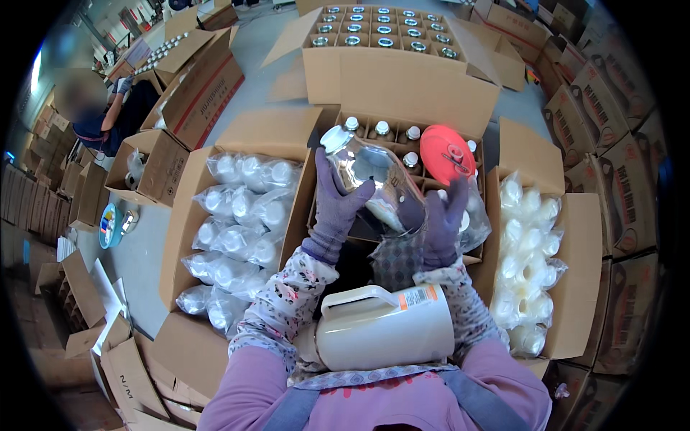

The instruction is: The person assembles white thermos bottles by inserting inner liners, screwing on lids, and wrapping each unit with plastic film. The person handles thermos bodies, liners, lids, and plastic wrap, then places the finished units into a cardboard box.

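A silvered glass flask liner [381, 179] with a white cap lies tilted between my hands, its capped neck toward the upper left. My left hand [336, 208], in a purple-grey glove, grips it near the neck with the thumb across its side. My right hand [442, 226], gloved alike, is closed against its lower end; some fingertips are hidden. Across my lap rests a cream thermos jug [384, 330] with a handle and an orange-and-white label. Just beyond my right hand, a red round disc [442, 154] lies on the divided carton [381, 111] of white-capped bottles.
Open cartons of plastic-wrapped white parts stand left [248, 208] and right [528, 251]. Farther off is a divided carton of silver-topped flasks [384, 30]. Stacked cartons [618, 165] line the right. A co-worker [108, 115] sits at far left, near a blue basin [110, 226].
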`<state>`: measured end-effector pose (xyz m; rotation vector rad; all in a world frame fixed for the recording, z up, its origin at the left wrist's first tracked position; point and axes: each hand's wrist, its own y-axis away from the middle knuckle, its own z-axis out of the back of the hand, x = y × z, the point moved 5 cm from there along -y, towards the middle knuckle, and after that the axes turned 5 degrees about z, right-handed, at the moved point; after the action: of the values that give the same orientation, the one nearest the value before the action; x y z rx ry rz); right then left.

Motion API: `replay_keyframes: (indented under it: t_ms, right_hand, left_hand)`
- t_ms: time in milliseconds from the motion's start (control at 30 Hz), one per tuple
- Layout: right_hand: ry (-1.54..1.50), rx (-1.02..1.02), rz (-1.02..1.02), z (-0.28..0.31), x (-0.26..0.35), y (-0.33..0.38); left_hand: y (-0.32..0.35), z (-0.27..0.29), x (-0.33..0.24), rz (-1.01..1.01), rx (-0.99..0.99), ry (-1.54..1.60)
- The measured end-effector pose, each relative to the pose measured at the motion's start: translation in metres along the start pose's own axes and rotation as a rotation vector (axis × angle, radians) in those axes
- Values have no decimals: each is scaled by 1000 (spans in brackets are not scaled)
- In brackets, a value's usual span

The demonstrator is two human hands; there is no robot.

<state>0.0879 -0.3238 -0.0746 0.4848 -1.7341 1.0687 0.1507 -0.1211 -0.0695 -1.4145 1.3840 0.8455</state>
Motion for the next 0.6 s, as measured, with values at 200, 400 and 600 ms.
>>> replay_keyframes:
  t_ms: [200, 400, 600]
  right_hand:
    - [-1127, 87, -819, 34, -23, 20]
    - [-833, 234, -396, 62, -1, 27]
    - [-591, 215, -294, 95, -18, -6]
  left_hand:
    - [21, -47, -15, -70, 115, -103]
    - [41, -81, -42, 34, 109, 198]
    - [58, -98, -55, 164, 393, 90]
